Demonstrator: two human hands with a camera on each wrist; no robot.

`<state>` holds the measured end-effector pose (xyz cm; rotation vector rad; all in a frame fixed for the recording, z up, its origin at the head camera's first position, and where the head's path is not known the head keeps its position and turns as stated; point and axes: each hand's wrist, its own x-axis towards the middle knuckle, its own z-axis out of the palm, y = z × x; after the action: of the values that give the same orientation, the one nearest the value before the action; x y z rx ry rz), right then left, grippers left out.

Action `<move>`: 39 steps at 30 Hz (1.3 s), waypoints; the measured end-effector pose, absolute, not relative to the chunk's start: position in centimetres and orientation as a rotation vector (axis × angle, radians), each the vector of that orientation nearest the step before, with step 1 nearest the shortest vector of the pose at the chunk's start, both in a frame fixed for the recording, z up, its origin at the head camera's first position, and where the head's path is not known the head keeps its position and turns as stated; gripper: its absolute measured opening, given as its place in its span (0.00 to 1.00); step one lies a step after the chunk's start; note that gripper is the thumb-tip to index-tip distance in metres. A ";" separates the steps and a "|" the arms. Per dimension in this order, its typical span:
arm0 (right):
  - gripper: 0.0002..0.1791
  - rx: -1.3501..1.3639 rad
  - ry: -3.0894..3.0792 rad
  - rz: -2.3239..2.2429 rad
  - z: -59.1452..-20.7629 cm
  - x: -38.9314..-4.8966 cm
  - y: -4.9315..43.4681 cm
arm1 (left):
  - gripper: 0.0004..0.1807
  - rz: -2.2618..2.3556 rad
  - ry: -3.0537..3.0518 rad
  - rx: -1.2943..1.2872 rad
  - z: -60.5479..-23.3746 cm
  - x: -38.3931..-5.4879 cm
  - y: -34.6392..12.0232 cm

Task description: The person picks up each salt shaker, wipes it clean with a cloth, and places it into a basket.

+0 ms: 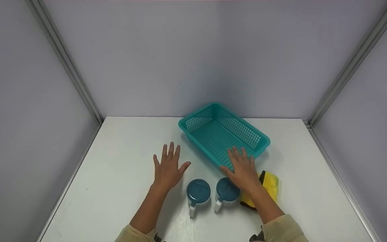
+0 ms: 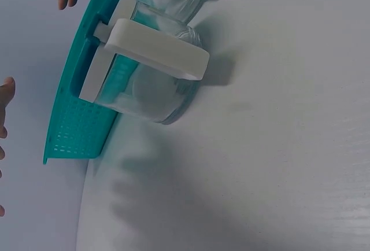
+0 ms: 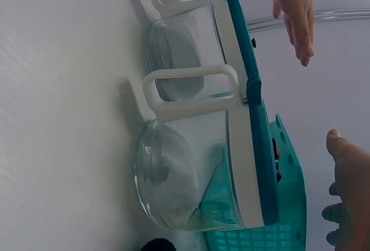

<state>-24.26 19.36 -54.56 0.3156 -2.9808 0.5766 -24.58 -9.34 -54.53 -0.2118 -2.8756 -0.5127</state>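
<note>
My left hand (image 1: 167,171) is held over the table with its fingers spread straight, left of two jars. My right hand (image 1: 243,171) also has its fingers extended, above the near corner of a teal basket (image 1: 203,149) and the right-hand jar. Each is a clear glass jar with a blue lid and a white handle: the left jar (image 1: 198,191) and the right jar (image 1: 227,190) stand side by side, handles toward me. Neither hand grips anything. A folded yellow cloth (image 1: 271,186) with black edging lies partly hidden under my right forearm.
The basket's mesh walls (image 1: 240,131) rise behind the jars, close to the back wall (image 1: 146,60). Side panels (image 1: 364,127) flank the white table (image 1: 113,174). In the right wrist view, a jar's clear glass body (image 3: 179,170) shows.
</note>
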 end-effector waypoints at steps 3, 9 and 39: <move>0.51 0.312 -2.990 0.575 -54.5 -24.2 19.4 | 0.43 -0.516 -2.881 -0.215 -54.5 -24.7 -9.2; 0.49 0.298 -2.982 0.576 -54.4 -24.2 19.5 | 0.43 -0.545 -2.867 -0.231 -54.5 -24.8 -9.1; 0.43 0.266 -2.757 0.697 -55.3 -22.2 23.7 | 0.40 -0.935 -2.894 -0.136 -54.9 -26.3 -6.9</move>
<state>-22.17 23.66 -55.32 0.2663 -2.7573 0.6967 -26.31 -6.93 -54.93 -0.1360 -2.8938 -0.9346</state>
